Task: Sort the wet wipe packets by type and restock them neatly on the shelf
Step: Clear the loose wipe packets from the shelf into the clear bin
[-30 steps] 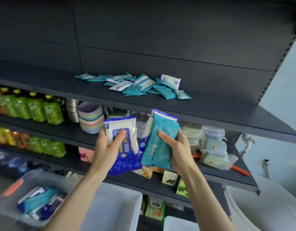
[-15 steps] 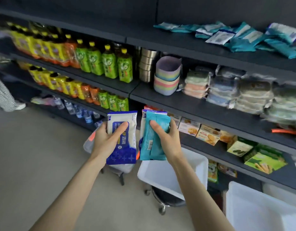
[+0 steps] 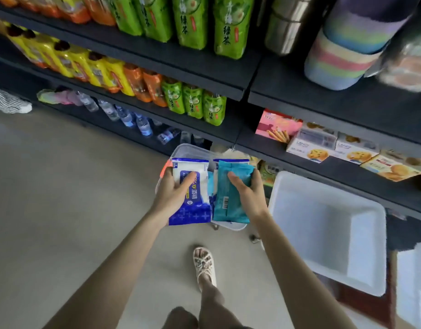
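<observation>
Item 1. White-and-blue wet wipe packet (image 3: 190, 216), upright, label outward; gripped in left hand (image 3: 174, 198), thumb laid across the label, fingers wrapped behind the left edge.

Item 2. Teal wet wipe packet (image 3: 225, 195), upright, barcode side showing; gripped in right hand (image 3: 248, 198), thumb across the front, fingers curled round the right edge. Just beside item 1, long edges nearly touching. Behind it, a white-and-blue edge (image 3: 215, 165) of a further packet, clasped in the same hand; extent hidden.

Both packets held out in front of the body, above the floor and over item 3, below the lowest visible shelf board.

Item 3. Clear plastic bin (image 3: 188, 148) with orange latch (image 3: 165, 170), largely covered by the packets; contents not visible.

Item 4. White tub (image 3: 283, 178), just right of the right forearm, in front of the shelving. Part of a second white tub (image 3: 413, 281) at the right edge.

Item 5. Dark shelving (image 3: 204, 74):
- upper board: green tea bottles (image 3: 193, 22), metal cups (image 3: 285, 24), stacked pastel bowls (image 3: 347, 43);
- middle board: yellow and orange bottles (image 3: 98, 70), more green tea bottles (image 3: 193, 105), pink box (image 3: 276, 125), biscuit boxes (image 3: 309, 148);
- lowest level: water bottles (image 3: 126, 117).

Item 6. Pale floor (image 3: 62, 210); one sandalled foot (image 3: 204, 262) below the hands.
</observation>
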Motion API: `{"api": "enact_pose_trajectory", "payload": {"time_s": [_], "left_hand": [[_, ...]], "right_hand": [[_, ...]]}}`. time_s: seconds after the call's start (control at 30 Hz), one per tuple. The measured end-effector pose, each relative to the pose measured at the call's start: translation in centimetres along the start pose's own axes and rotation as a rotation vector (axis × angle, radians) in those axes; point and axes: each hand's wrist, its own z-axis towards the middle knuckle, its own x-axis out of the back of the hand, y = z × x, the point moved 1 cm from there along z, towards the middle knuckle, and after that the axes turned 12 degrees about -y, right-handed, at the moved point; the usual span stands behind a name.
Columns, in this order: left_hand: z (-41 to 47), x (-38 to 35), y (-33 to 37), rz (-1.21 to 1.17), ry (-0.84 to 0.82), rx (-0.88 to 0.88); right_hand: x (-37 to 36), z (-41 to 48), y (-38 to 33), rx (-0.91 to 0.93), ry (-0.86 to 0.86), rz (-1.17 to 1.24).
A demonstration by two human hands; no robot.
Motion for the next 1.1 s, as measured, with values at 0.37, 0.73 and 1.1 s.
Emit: {"api": "enact_pose_trajectory", "payload": {"time_s": [0.37, 0.73, 1.1], "left_hand": [[20.6, 4.2, -10.9, 0.221, -0.241, 0.144], [36.0, 2.5, -23.7, 0.475, -0.335, 0.016], [36.5, 1.7, -27.9, 0.528, -0.460, 0.081]], "right_hand": [[-5.4, 18.2, 12.9, -0.246, 0.233, -0.021], [-6.1, 31.2, 25.0, -0.287, 0.439, -0.328], [-5.4, 32.4, 28.7, -0.468, 0.211, -0.612]]}}
